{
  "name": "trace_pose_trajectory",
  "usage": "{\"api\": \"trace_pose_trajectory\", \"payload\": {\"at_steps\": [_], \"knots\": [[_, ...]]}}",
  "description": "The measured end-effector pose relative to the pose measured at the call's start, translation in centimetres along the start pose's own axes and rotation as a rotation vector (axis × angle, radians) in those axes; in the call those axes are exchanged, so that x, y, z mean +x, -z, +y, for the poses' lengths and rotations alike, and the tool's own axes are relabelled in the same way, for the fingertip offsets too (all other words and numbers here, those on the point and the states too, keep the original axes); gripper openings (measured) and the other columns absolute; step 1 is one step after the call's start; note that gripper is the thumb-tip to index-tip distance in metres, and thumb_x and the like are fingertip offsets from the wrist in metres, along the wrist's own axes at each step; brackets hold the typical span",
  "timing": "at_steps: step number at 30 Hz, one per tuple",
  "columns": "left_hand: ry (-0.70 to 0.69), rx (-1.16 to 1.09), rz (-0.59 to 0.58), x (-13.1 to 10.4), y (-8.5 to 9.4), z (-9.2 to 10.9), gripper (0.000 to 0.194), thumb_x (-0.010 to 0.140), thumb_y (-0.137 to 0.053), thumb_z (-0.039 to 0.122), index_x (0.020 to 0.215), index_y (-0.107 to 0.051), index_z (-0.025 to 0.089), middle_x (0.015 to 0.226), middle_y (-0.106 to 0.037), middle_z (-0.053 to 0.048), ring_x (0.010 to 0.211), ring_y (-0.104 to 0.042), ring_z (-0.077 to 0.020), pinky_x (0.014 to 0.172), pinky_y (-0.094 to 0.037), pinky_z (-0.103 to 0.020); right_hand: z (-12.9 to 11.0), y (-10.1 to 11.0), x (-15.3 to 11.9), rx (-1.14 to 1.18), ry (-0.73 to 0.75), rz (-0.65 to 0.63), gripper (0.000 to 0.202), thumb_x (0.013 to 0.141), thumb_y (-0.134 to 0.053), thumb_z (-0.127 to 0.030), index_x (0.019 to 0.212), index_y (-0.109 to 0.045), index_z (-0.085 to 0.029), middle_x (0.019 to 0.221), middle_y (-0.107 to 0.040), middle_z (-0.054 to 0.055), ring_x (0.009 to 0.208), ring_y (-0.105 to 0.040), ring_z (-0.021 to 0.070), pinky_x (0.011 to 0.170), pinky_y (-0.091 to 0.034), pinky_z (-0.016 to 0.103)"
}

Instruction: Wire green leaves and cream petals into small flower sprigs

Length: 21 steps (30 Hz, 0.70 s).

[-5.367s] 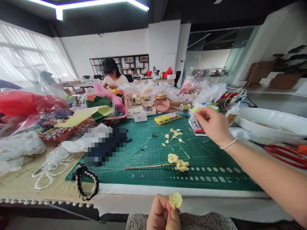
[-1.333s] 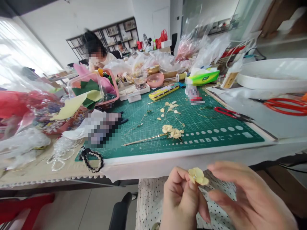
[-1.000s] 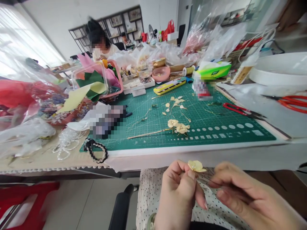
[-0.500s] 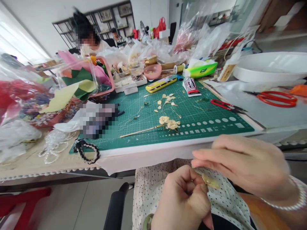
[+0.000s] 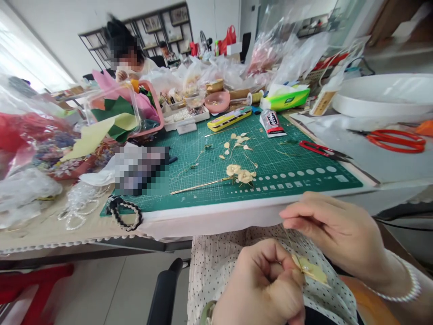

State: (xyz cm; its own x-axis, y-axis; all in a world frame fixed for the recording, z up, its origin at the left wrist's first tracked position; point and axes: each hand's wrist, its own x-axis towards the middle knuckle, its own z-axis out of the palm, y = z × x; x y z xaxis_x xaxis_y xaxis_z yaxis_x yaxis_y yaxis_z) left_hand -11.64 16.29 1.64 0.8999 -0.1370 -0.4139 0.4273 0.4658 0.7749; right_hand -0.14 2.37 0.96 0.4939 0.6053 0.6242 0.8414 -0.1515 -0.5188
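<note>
My left hand (image 5: 267,282) is pinched on the base of a pale yellow flower piece (image 5: 313,270), which sticks out to the right of its fingertips over my dotted clothing. Up and to the right, my right hand (image 5: 334,225) has its fingertips pressed together on a thin thread (image 5: 291,241) that runs down to the flower piece. On the green cutting mat (image 5: 196,158) lies a gold hairpin (image 5: 199,186) with cream flowers (image 5: 241,174) at its right end. Loose cream petals on wires (image 5: 237,143) lie behind it.
Red-handled snips (image 5: 321,149) and red scissors (image 5: 395,140) lie at the right. A glue tube (image 5: 271,123) and a yellow case (image 5: 230,118) sit at the mat's back. A braided band (image 5: 125,214) lies front left. A person (image 5: 131,63) sits across the table.
My right hand has turned, and the thread below its fingertips now shows. The flower piece shows more fully beside my left hand. The view has shifted slightly.
</note>
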Motion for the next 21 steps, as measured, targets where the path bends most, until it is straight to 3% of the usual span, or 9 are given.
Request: {"api": "trace_pose_trajectory", "payload": {"at_steps": [3, 5, 8, 11, 14, 17, 19, 21], "knots": [[0.015, 0.052, -0.025, 0.0, -0.2, -0.2, 0.039, 0.073, -0.079, 0.044, 0.068, -0.048, 0.022, 0.036, -0.045, 0.01, 0.027, -0.034, -0.0011, 0.031, -0.024, -0.011, -0.9, 0.2, 1.5, 0.058, 0.11, -0.01, 0.011, 0.106, -0.06, -0.03, 0.1, -0.069, -0.027, 0.074, -0.066, -0.006, 0.06, -0.061, 0.008, 0.059, -0.048, 0.019], [0.003, 0.061, -0.046, 0.0, -0.2, -0.2, 0.041, 0.074, -0.079, 0.049, 0.069, -0.048, 0.022, 0.037, -0.045, 0.01, 0.026, -0.032, -0.0012, 0.03, -0.023, -0.011, -1.0, -0.3, 2.1, 0.151, 0.094, -0.069, 0.016, 0.106, -0.06, -0.031, 0.097, -0.072, -0.027, 0.074, -0.067, -0.006, 0.061, -0.059, 0.0076, 0.06, -0.046, 0.019], [-0.018, 0.041, -0.041, -0.2, 0.1, 0.2, 0.044, 0.075, -0.078, 0.053, 0.07, -0.046, 0.023, 0.035, -0.042, 0.011, 0.027, -0.03, -0.0023, 0.03, -0.022, -0.012, 0.1, -1.5, 2.0, 0.257, -0.078, -0.153, 0.025, 0.102, -0.064, -0.042, 0.085, -0.075, -0.026, 0.072, -0.067, -0.003, 0.063, -0.059, 0.0102, 0.061, -0.046, 0.021], [-0.085, 0.077, 0.059, -0.6, 0.6, 0.7, 0.04, 0.078, -0.075, 0.049, 0.072, -0.045, 0.023, 0.037, -0.042, 0.011, 0.029, -0.032, -0.0037, 0.033, -0.026, -0.014, 0.8, -2.3, 0.3, 0.307, -0.295, -0.238, 0.032, 0.103, -0.059, -0.047, 0.094, -0.075, -0.022, 0.067, -0.067, 0.0, 0.056, -0.06, 0.0125, 0.052, -0.048, 0.021], [-0.292, 0.239, 0.26, -0.5, 1.1, 0.7, 0.026, 0.083, -0.065, 0.036, 0.072, -0.046, 0.023, 0.046, -0.045, 0.009, 0.038, -0.037, -0.006, 0.04, -0.031, -0.017, -0.2, -2.2, -2.7, 0.398, -0.459, -0.313, 0.037, 0.104, -0.054, -0.051, 0.098, -0.078, -0.023, 0.071, -0.073, 0.003, 0.061, -0.069, 0.0171, 0.056, -0.058, 0.024], [-0.588, 0.54, 0.452, 0.2, 1.6, -0.1, 0.015, 0.082, -0.059, 0.018, 0.072, -0.049, 0.022, 0.053, -0.043, 0.008, 0.047, -0.036, -0.0077, 0.047, -0.031, -0.019, -1.5, -1.5, -5.5, 0.554, -0.71, -0.192, 0.039, 0.094, -0.064, -0.062, 0.084, -0.082, -0.029, 0.081, -0.079, 0.006, 0.078, -0.076, 0.0262, 0.072, -0.065, 0.033], [-0.739, 0.631, 0.51, 0.7, 1.8, -0.9, 0.016, 0.082, -0.057, 0.011, 0.073, -0.049, 0.022, 0.053, -0.042, 0.009, 0.048, -0.034, -0.0076, 0.048, -0.032, -0.019, -1.6, -1.2, -6.5, 0.622, -0.863, -0.139, 0.039, 0.088, -0.068, -0.065, 0.082, -0.082, -0.03, 0.085, -0.079, 0.009, 0.085, -0.076, 0.0314, 0.075, -0.066, 0.038], [-0.848, 0.631, 0.548, 1.1, 1.9, -1.6, 0.017, 0.086, -0.054, 0.007, 0.077, -0.051, 0.023, 0.054, -0.047, 0.009, 0.047, -0.039, -0.0075, 0.049, -0.035, -0.018, -1.3, -1.3, -6.7, 0.622, -0.903, -0.189, 0.037, 0.087, -0.068, -0.063, 0.092, -0.083, -0.029, 0.097, -0.079, 0.011, 0.097, -0.074, 0.035, 0.082, -0.065, 0.042]]}}
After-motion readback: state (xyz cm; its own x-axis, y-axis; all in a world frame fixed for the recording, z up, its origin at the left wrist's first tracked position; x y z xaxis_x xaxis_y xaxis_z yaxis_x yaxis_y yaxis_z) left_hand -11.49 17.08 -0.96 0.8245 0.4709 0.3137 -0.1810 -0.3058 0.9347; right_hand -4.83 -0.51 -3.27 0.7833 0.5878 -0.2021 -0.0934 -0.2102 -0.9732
